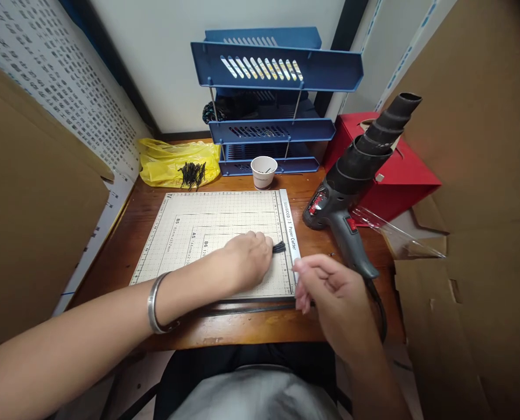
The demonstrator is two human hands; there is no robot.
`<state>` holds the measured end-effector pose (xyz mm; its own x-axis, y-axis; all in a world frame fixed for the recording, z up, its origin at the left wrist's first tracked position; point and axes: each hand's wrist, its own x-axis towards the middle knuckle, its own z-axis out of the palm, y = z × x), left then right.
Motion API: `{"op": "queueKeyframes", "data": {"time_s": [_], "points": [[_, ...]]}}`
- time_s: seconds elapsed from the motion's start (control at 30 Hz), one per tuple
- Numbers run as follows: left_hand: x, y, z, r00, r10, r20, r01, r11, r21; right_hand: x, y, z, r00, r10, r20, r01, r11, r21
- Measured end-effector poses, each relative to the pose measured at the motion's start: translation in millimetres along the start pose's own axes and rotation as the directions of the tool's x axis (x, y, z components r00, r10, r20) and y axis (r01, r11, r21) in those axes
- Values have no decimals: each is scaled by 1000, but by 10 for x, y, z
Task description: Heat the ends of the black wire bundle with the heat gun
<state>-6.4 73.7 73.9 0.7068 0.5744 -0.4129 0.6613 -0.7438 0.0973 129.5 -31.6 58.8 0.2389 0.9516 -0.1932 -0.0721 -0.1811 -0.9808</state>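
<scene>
Wooden desk (260, 329), near edge at the wearer's lap. Right hand (332, 291) hovers by the cutter's white strip, fingers curled, thumb and index tips close; cannot tell if they pinch anything. Left hand (250, 259) lies on the paper cutter (229, 204), fingers pressed together around black strips (278, 247), ends jutting rightward past the fingertips. Heat gun (350, 175) right of the right fingers. Beyond the left fingers: paper cup (263, 179), yellow bag (159, 166) farther left, blue rack (334, 70) behind.
</scene>
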Motion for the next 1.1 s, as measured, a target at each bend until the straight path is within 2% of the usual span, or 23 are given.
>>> {"op": "queueKeyframes", "data": {"time_s": [0.07, 0.13, 0.2, 0.3, 0.4, 0.57, 0.73, 0.93, 1.1], "points": [[-65, -160, -51, 1000, -18, 11, 19, 991, -129, 7, 44, 45, 1000, 5, 24, 0, 976, -216], [-147, -297, -69, 999, -44, -2, 42, 965, -259, 74, 78, 97, 999, -40, 21, 45, 923, -381], [-228, -366, -46, 997, -69, -47, 46, 924, -379, 174, 99, 157, 997, -60, 52, 77, 895, -439], [-322, -317, 43, 988, -86, -126, 6, 848, -530, 301, 128, 271, 990, -28, 140, 63, 966, -249], [-373, -159, 152, 974, -114, -198, -37, 776, -630, 350, 179, 385, 989, -38, 142, 44, 998, -37], [-387, 104, 279, 897, -289, -334, -124, 560, -819, 344, 254, 457, 994, -54, 90, 45, 994, 97], [-399, 230, 306, 854, -343, -392, -188, 499, -846, 326, 170, 413, 995, -13, 97, -3, 986, 165], [-500, 243, 310, 880, -300, -369, -306, 236, -922, 223, 49, 331, 993, 0, 119, -3, 1000, 23], [-619, 300, 343, 938, -224, -266, -292, -94, -952, 115, -41, 228, 969, 35, 245, -37, 999, 2]]}}
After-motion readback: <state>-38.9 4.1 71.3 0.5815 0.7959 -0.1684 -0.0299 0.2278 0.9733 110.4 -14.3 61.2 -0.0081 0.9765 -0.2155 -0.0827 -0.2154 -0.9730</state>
